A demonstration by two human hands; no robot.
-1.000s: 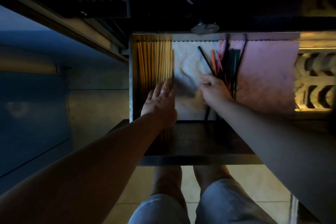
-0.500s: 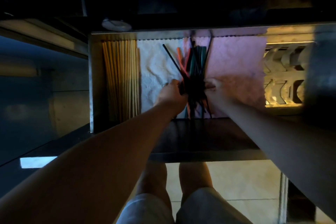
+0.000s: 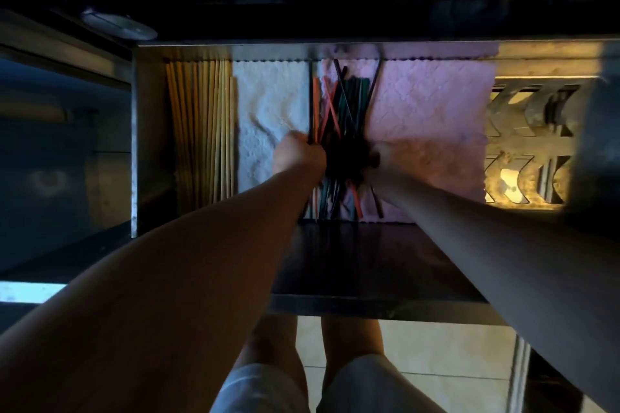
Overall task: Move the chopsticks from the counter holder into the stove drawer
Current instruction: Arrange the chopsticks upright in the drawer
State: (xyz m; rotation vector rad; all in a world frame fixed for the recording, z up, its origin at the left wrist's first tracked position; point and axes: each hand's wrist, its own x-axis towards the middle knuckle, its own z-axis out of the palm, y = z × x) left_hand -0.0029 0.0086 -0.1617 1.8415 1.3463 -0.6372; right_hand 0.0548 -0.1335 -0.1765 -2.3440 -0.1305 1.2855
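Note:
The stove drawer (image 3: 135,144) is pulled out below me in dim light. A bundle of dark, green and orange chopsticks (image 3: 339,104) lies fanned in its middle, over the seam of a white cloth (image 3: 268,104) and a pink cloth (image 3: 429,104). My left hand (image 3: 297,156) presses against the bundle's left side and my right hand (image 3: 382,161) against its right, both curled round its middle. A neat row of pale wooden chopsticks (image 3: 201,124) fills the drawer's left end.
The drawer's dark front panel (image 3: 369,261) juts toward me above my knees and the tiled floor (image 3: 436,349). A metal grate (image 3: 530,144) shows at the drawer's right end. A round knob (image 3: 117,25) sits on the stove front above left.
My left hand left the wooden chopsticks and moved right to the coloured bundle. Both hands now squeeze the bundle together. The view shifted so the drawer sits further right.

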